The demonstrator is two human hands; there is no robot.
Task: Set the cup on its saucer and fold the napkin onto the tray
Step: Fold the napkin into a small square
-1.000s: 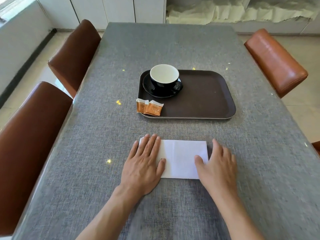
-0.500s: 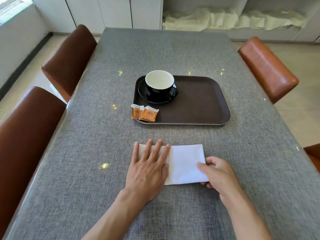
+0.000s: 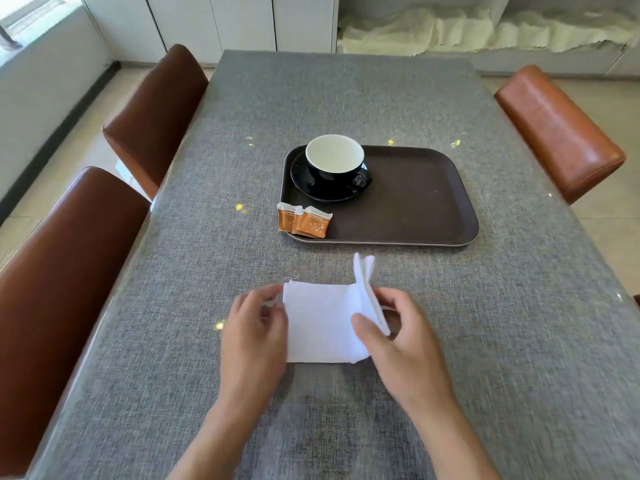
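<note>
Pinching the right end of the white napkin point(image 3: 322, 327) between thumb and fingers, my right hand point(image 3: 398, 337) had that end lifted off the worktop point(image 3: 346, 98) so the doubled layers stood up on edge, tilted toward the tray. My left hand point(image 3: 254, 336) sat at the napkin's left edge with its fingertips curled against the cloth there; I could not tell whether that grip was truly pinching the edge or only touching it. The rest of the napkin lay flat on the grey cloth-covered worktop between my hands, just short of the brown tray point(image 3: 415, 202) and not on it. On the tray's left half the black cup point(image 3: 335, 164), white inside, stood upright on its black saucer point(image 3: 301, 181), handle turned to the right. Two orange sachets point(image 3: 304, 223) overlapped at the tray's near left corner, hanging partly over its rim. Brown chairs point(image 3: 156, 109) stood along both sides of the worktop.
</note>
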